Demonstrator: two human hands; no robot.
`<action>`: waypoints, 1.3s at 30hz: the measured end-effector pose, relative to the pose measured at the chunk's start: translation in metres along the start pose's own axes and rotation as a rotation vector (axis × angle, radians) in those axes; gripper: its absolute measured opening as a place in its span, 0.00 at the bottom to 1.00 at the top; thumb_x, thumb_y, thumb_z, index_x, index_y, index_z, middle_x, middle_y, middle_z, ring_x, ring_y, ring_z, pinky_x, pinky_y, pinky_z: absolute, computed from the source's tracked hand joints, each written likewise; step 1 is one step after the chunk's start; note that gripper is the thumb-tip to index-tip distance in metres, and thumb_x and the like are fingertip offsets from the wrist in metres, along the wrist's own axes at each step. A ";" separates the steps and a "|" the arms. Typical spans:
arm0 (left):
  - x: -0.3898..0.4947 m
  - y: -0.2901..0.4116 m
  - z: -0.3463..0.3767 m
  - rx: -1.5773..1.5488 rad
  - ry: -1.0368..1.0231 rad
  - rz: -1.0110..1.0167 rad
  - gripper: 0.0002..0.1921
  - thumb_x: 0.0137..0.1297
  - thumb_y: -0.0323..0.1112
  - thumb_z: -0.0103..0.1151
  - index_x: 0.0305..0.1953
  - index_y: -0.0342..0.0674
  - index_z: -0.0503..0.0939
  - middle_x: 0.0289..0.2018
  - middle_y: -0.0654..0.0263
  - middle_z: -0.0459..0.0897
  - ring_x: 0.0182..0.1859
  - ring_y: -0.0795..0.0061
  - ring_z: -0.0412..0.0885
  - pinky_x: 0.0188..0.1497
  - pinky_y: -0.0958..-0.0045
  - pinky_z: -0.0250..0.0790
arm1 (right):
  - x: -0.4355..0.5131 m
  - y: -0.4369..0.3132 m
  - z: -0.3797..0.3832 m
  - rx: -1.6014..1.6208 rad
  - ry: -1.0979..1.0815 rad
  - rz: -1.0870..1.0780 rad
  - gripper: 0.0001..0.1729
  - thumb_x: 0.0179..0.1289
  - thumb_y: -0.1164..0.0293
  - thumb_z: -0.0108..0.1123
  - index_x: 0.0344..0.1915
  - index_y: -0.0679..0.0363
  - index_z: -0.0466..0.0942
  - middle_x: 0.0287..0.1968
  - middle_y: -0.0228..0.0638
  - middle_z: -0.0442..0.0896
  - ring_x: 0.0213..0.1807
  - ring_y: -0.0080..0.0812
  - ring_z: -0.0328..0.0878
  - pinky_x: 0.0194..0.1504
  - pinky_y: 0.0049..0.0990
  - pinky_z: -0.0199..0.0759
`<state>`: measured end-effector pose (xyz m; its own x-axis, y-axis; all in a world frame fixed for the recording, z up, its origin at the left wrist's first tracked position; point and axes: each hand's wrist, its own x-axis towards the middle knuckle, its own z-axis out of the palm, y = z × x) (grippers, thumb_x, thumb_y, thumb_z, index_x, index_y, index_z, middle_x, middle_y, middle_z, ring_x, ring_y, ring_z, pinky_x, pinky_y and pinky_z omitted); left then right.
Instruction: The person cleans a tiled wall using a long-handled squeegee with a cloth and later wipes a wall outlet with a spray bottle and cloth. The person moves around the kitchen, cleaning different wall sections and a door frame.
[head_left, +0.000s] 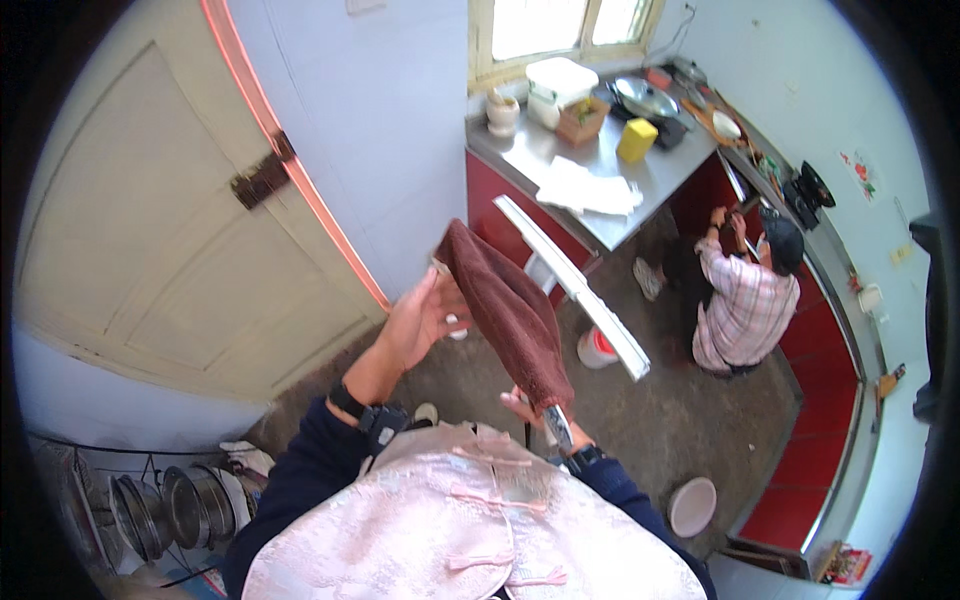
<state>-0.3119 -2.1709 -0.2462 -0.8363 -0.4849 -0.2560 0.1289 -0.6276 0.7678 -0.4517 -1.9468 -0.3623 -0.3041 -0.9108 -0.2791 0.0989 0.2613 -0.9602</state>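
Observation:
A brown towel (506, 315) hangs at a slant in front of me, folded lengthwise over something long. My left hand (424, 319) is at its upper end, thumb at a pale edge there and fingers spread behind the cloth. At the lower end, my right hand (520, 406) is partly hidden by the towel, its visible fingers curled around that end. A patterned, shiny strip (556, 427) sticks out below the cloth beside the right wrist. Beyond the towel is a long white rail-like strip (574, 285); what supports it cannot be made out.
Another person (746, 296) squats at the red cabinets (814, 442) on the right. The steel counter (517, 157) bears a yellow box (637, 140), white cloths (589, 187) and a lidded pan (645, 97). On the floor stand a bucket (596, 349) and a basin (692, 508). Left is a door (150, 225).

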 end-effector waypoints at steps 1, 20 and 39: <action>0.001 0.000 0.009 -0.027 0.000 0.002 0.18 0.74 0.47 0.44 0.56 0.43 0.70 0.48 0.69 0.79 0.49 0.74 0.78 0.50 0.67 0.72 | -0.005 -0.002 -0.003 -0.010 0.006 0.027 0.20 0.57 0.68 0.68 0.49 0.62 0.78 0.53 0.38 0.79 0.52 0.33 0.77 0.54 0.32 0.70; 0.025 -0.021 0.050 -0.304 -0.282 -0.332 0.18 0.62 0.23 0.58 0.53 0.38 0.72 0.51 0.62 0.79 0.53 0.71 0.78 0.59 0.67 0.70 | -0.083 0.063 -0.013 0.769 -0.241 0.236 0.11 0.64 0.69 0.59 0.30 0.59 0.67 0.14 0.26 0.65 0.12 0.19 0.59 0.17 0.23 0.51; 0.008 -0.095 0.085 -0.154 -0.452 -0.605 0.20 0.61 0.17 0.54 0.54 0.39 0.71 0.53 0.62 0.78 0.54 0.70 0.78 0.58 0.66 0.71 | -0.192 0.107 0.064 1.099 0.000 0.125 0.14 0.66 0.64 0.57 0.28 0.61 0.67 0.12 0.26 0.62 0.11 0.19 0.57 0.16 0.21 0.49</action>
<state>-0.3760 -2.0633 -0.2713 -0.9169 0.2449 -0.3153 -0.3753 -0.7978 0.4718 -0.3223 -1.7644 -0.4105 -0.2333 -0.8977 -0.3738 0.9165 -0.0745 -0.3930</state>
